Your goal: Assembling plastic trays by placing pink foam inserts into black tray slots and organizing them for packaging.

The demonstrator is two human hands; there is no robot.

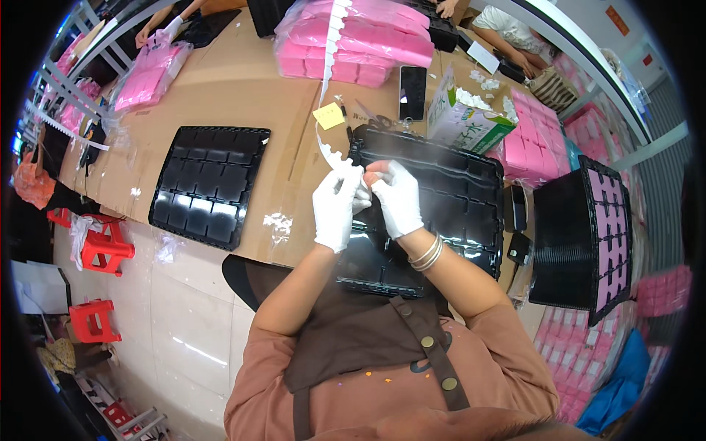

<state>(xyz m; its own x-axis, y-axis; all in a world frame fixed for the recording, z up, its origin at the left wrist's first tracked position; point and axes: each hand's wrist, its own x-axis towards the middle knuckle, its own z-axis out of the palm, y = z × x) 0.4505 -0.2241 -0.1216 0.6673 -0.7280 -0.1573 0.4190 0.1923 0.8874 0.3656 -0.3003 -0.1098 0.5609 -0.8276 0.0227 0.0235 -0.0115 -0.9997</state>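
A white glove covers my left hand (337, 209), whose fingers pinch the lower end of a white jagged-edged strip (332, 156). From there the strip runs upward past a yellow sticky note (329, 116) toward the top of the view. My right hand (397, 202), also gloved but with bare fingertips showing, is closed close against the left fingers. Whatever lies between its fingertips is too small to make out. Both hands are above a glossy black compartmented plastic tray (463, 176), partly hidden by my hands and arms. Another black tray (206, 184) lies to the left.
Bagged pink packs (353, 44) are heaped at the table's far side. A phone (412, 93) and an open carton with white scraps (471, 114) stand beyond the tray. Right of me is a stack of black trays (573, 235). Red stools (107, 246) stand left; co-workers' hands show beyond.
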